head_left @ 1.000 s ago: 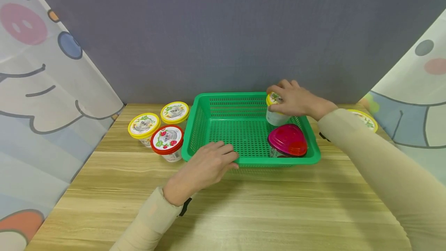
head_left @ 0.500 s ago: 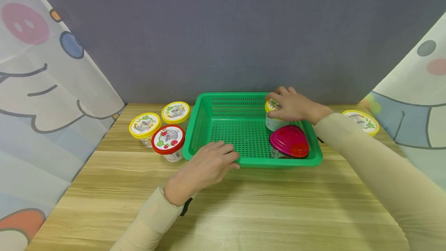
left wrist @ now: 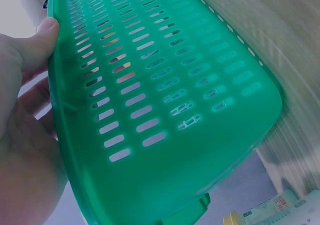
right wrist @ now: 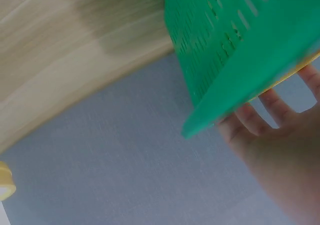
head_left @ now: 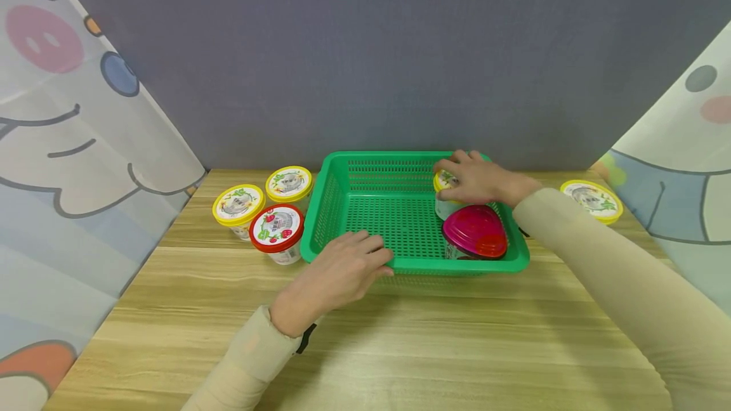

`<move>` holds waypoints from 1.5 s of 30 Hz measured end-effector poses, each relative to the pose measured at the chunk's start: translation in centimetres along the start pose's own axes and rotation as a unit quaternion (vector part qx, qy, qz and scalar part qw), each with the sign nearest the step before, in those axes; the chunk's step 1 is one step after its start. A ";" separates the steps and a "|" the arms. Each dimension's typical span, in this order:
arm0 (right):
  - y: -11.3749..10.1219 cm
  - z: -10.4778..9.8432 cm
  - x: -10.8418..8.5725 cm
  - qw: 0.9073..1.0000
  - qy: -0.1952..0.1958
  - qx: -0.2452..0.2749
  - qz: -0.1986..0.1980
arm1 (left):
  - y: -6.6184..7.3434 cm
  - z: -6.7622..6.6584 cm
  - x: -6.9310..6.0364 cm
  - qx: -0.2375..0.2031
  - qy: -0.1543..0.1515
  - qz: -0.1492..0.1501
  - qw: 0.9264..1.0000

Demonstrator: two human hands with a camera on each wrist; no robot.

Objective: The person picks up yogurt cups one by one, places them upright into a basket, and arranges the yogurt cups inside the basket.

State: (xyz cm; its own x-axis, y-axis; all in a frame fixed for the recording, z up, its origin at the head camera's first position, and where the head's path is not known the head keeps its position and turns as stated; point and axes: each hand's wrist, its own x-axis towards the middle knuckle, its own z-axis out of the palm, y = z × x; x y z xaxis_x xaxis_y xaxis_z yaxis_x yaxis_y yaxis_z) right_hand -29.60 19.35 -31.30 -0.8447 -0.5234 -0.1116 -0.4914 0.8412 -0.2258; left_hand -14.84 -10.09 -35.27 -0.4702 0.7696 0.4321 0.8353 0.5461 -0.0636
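A green plastic basket (head_left: pixel 457 264) with slotted walls stands on the wooden table. My left hand (head_left: pixel 345 269) grips its front rim; in the left wrist view the thumb (left wrist: pixel 44 39) is on the near side and the fingers go behind the rim. In the basket's back right corner, my right hand (head_left: pixel 478 180) holds a white tub with a yellow lid (head_left: pixel 447 208) from above, fingers around the lid. The hand covers much of that lid. A dark tub with a rounded triangular magenta lid (head_left: pixel 475 231) sits just in front of it, inside the basket.
Left of the basket stand two yellow-lidded tubs (head_left: pixel 238 203) and a red-lidded tub (head_left: pixel 277 227). One more yellow-lidded tub (head_left: pixel 592 200) is to the right, partly behind the right sleeve. A grey panel (head_left: pixel 365 62) rises behind the table (head_left: pixel 400 347).
My right hand has lowered the yellow-lidded tub further into the basket's back right corner. The left hand has kept its grip on the rim. The view has shifted slightly.
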 end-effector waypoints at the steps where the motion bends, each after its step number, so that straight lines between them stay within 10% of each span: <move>1: 0.0 0.0 0.0 1.000 -0.001 0.002 -0.001 | 0.0 0.0 0.0 0.000 0.001 0.000 1.000; 45: -0.1 -1.7 -1.2 0.996 -0.060 0.059 0.025 | 0.0 0.2 0.0 0.000 0.010 0.000 1.000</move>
State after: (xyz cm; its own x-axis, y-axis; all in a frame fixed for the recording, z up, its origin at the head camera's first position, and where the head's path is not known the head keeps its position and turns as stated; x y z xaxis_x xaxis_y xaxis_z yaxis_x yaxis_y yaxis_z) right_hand -28.88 20.10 -29.54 -0.8328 -0.4996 -0.2382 -0.4151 0.8485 -0.3284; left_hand -14.93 -10.04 -35.44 -0.4641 0.7634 0.4492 0.8354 0.5458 -0.0646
